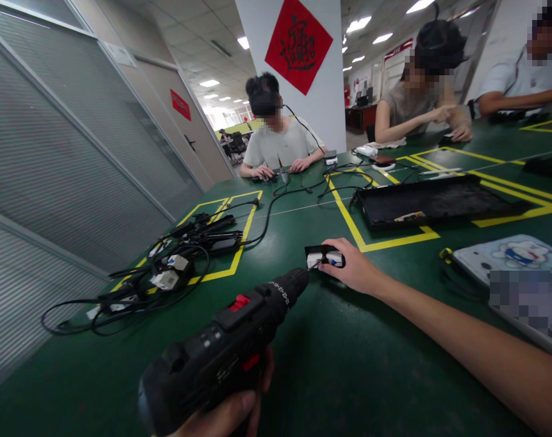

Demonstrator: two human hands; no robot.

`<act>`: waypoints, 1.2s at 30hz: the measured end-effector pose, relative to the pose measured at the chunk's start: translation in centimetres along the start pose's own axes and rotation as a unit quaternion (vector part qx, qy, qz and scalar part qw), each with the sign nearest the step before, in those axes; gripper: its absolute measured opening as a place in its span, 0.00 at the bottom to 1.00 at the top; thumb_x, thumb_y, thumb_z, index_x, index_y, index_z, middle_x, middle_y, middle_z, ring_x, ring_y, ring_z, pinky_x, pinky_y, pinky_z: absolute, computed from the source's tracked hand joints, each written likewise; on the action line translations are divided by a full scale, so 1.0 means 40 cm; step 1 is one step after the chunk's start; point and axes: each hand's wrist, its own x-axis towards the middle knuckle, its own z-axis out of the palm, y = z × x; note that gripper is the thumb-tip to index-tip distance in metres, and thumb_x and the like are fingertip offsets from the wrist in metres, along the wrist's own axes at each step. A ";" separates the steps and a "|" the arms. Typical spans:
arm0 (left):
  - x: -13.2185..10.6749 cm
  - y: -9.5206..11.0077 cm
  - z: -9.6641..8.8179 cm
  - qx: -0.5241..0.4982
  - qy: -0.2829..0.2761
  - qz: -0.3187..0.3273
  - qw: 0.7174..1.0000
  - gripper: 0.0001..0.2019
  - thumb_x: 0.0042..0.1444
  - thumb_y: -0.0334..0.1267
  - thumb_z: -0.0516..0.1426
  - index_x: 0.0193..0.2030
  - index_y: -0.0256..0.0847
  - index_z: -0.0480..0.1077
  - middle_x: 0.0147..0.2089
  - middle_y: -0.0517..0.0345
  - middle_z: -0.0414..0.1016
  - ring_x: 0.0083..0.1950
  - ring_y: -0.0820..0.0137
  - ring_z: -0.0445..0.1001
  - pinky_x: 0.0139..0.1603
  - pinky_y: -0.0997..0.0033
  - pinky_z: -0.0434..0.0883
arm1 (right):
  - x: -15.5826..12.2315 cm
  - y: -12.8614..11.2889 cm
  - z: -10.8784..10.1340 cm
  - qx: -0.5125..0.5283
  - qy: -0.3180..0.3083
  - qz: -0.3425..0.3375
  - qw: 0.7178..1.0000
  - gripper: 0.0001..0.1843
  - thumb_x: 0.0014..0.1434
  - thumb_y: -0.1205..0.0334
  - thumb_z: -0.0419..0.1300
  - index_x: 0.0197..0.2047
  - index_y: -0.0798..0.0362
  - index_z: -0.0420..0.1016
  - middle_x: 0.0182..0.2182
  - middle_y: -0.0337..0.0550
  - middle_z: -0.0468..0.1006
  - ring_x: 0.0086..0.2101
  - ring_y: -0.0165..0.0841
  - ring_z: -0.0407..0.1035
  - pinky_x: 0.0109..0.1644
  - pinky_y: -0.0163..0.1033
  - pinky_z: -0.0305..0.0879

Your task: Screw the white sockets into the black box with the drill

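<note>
My left hand [233, 413] is wrapped round the handle of a black cordless drill [216, 346] with red switches. The drill points away and to the right; its thin bit meets or nearly meets a small white-and-black block-shaped part [324, 258]. Gripping that part from the right is my right hand [351, 267], fingers on its far side and thumb on the near side. The part is close to the green tabletop; whether it rests there I cannot tell. Its blue detail shows near my fingertips. The drill body hides most of my left fingers.
Left lies a tangle of black cables and adapters [203, 237] with white blocks [165, 279]. A black tray [430, 203] sits right, behind a pale blue cartoon-printed case [512, 261]. Yellow tape [385, 246] marks the table. A person [282, 145] works opposite; two others sit right.
</note>
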 end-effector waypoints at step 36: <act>0.019 -0.021 0.023 0.051 -0.010 0.032 0.998 0.19 0.50 0.43 0.59 0.47 0.37 0.65 0.31 0.51 0.77 0.22 0.70 0.72 0.22 0.73 0.70 | 0.005 0.013 -0.012 0.004 -0.017 -0.017 1.000 0.25 0.56 0.60 0.64 0.55 0.48 0.62 0.46 0.43 0.64 0.43 0.34 0.64 0.51 0.42 0.61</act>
